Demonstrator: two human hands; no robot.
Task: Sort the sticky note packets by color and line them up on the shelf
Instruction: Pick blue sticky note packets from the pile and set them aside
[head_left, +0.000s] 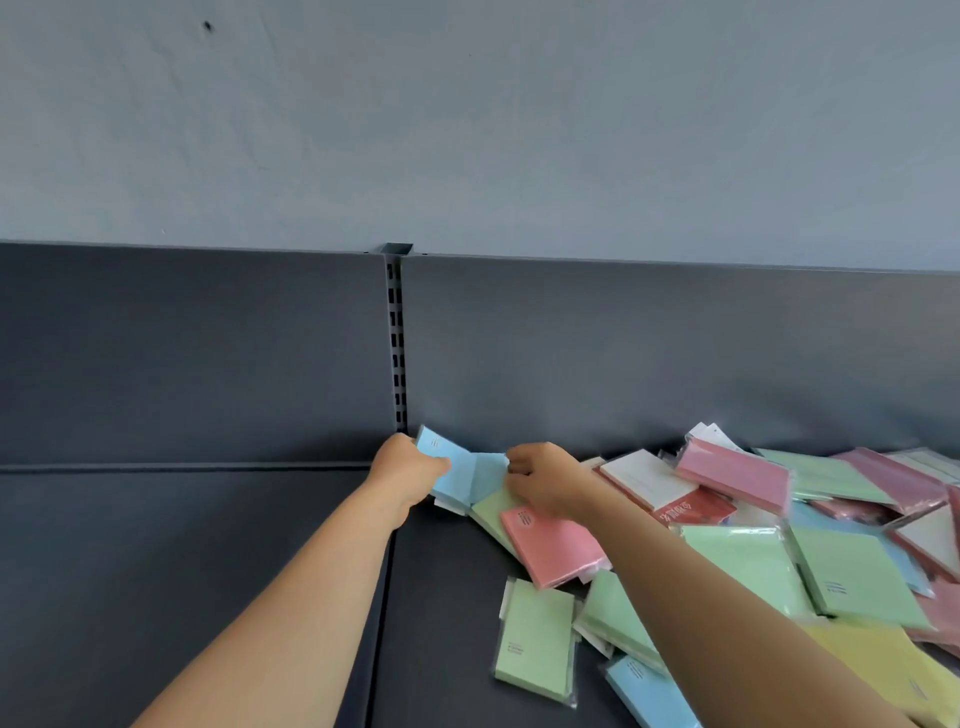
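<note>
My left hand (404, 470) grips a light blue sticky note packet (448, 467) that leans against the dark back panel at the rear of the shelf (447, 597). My right hand (545, 480) pinches the right edge of a second blue packet (488, 475) beside it. Under my right wrist lie a pink packet (553, 548) and a green packet (491, 514). A loose heap of green, pink, white, yellow and blue packets (769, 551) spreads over the shelf to the right.
A slotted metal upright (396, 343) splits the back panel just above my left hand. A seam (382, 613) divides the left shelf board from the right one. A single green packet (535, 639) and another blue one (649, 693) lie near the front.
</note>
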